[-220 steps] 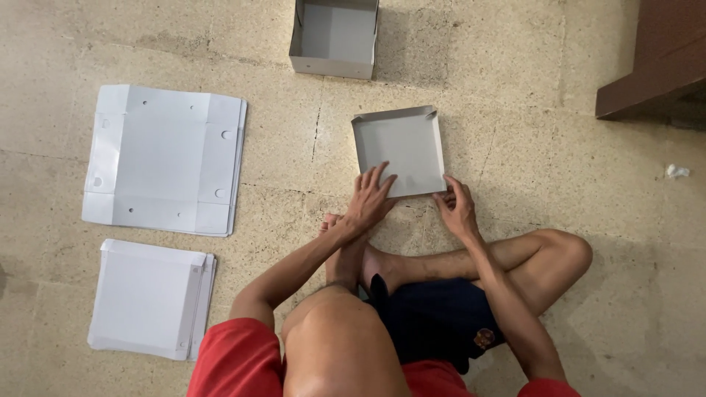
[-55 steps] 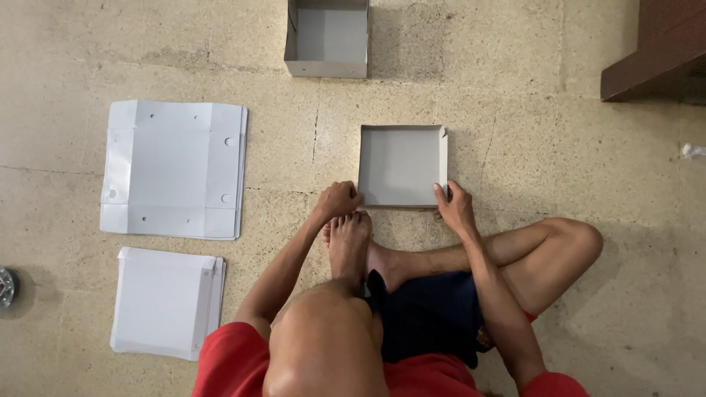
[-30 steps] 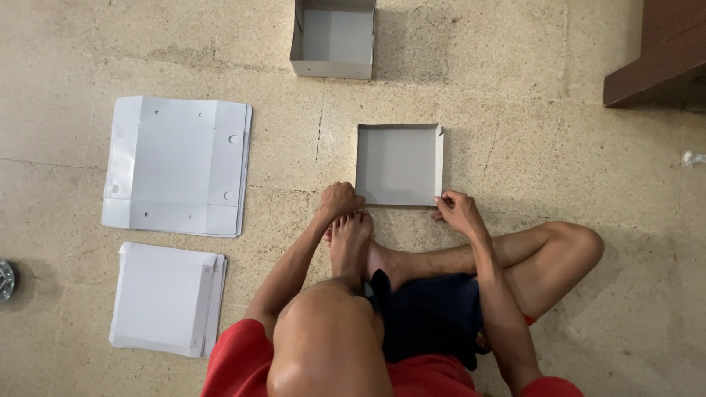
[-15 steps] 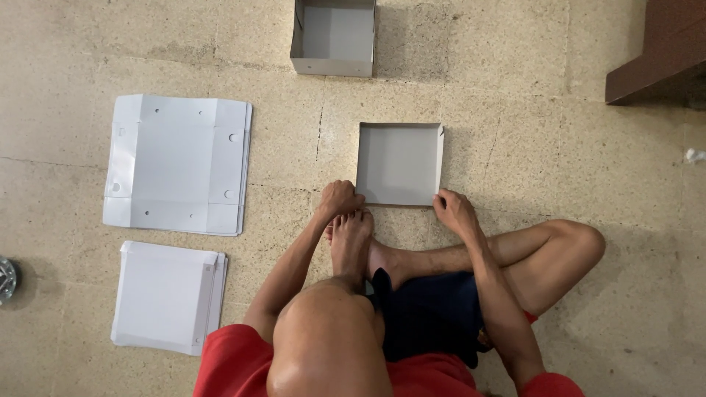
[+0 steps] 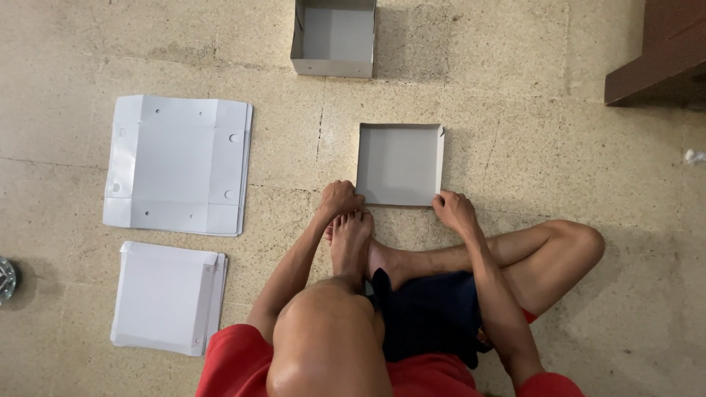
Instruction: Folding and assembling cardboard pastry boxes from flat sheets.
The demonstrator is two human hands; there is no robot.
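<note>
A shallow grey cardboard box tray (image 5: pixel 398 163) lies open-side-up on the stone floor in front of me. My left hand (image 5: pixel 340 197) presses its fingers against the tray's near left corner. My right hand (image 5: pixel 454 211) rests at the near right corner, fingertips touching the edge. I sit cross-legged, and my bare foot (image 5: pixel 351 239) lies just below the left hand.
A folded grey box (image 5: pixel 333 37) stands at the top edge. A stack of flat unfolded cardboard sheets (image 5: pixel 179 164) lies to the left, another flat stack (image 5: pixel 166 295) below it. Dark wooden furniture (image 5: pixel 654 55) fills the top right. A shiny round object (image 5: pixel 6 278) sits at the left edge.
The tray was tilted and being shaped earlier; now it lies flat and square. My left hand moved from the tray's side to its near left corner. My right hand stays at the near right corner.
</note>
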